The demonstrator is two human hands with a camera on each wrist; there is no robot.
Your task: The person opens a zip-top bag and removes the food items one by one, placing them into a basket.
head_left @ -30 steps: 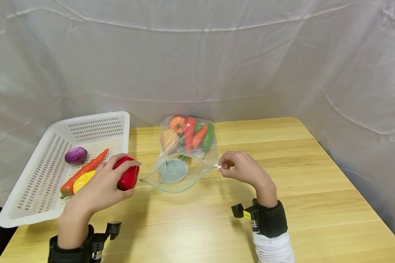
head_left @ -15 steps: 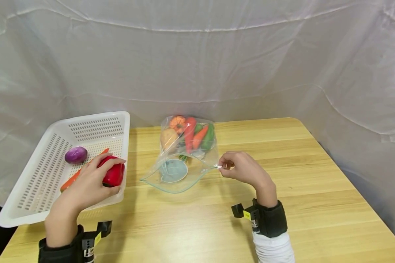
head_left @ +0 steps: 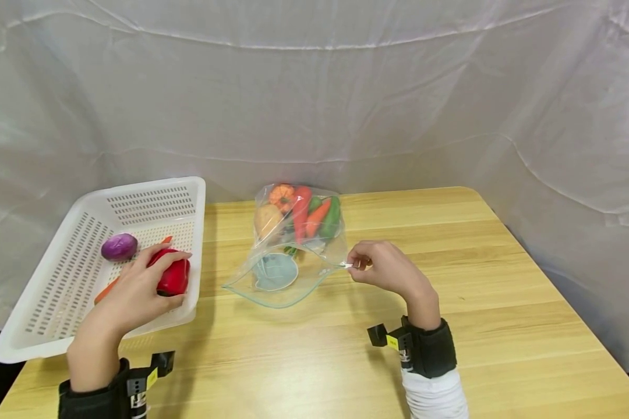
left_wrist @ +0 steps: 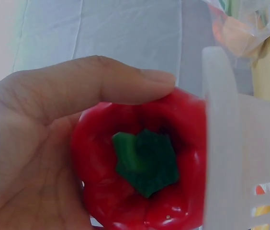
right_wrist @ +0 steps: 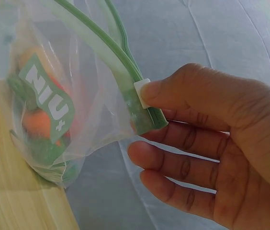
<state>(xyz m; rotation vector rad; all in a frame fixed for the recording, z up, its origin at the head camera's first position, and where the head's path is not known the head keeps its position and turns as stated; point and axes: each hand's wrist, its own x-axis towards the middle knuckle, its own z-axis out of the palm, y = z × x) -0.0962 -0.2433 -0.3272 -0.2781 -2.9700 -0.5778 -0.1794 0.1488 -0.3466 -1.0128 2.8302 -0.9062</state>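
My left hand [head_left: 136, 288] grips a red bell pepper [head_left: 174, 276] at the right side of the white basket [head_left: 201, 215]. In the left wrist view the thumb lies along the top of the bell pepper [left_wrist: 96, 191], whose green stem faces the camera, and the basket's rim [left_wrist: 219, 96] covers its edge. Thumb and forefinger of my right hand [head_left: 390, 270] pinch the white slider [right_wrist: 143, 92] at the corner of a clear zip bag [head_left: 314, 279]. The bag's mouth gapes toward me. Inside it show a potato [head_left: 267, 220], a small pumpkin [head_left: 282, 196], a red chili [head_left: 301, 212] and several other vegetables.
In the basket lie a purple onion-like vegetable [head_left: 119, 247] and a long orange-red pepper [head_left: 106, 289], partly hidden by my left hand. Basket and bag stand on a wooden table [head_left: 314, 361]. A pale cloth [head_left: 314, 99] hangs behind the table.
My left hand has moved left with the bell pepper, from beside the bag's mouth to over the basket, and now covers the yellow vegetable. The right hand and bag have stayed put.
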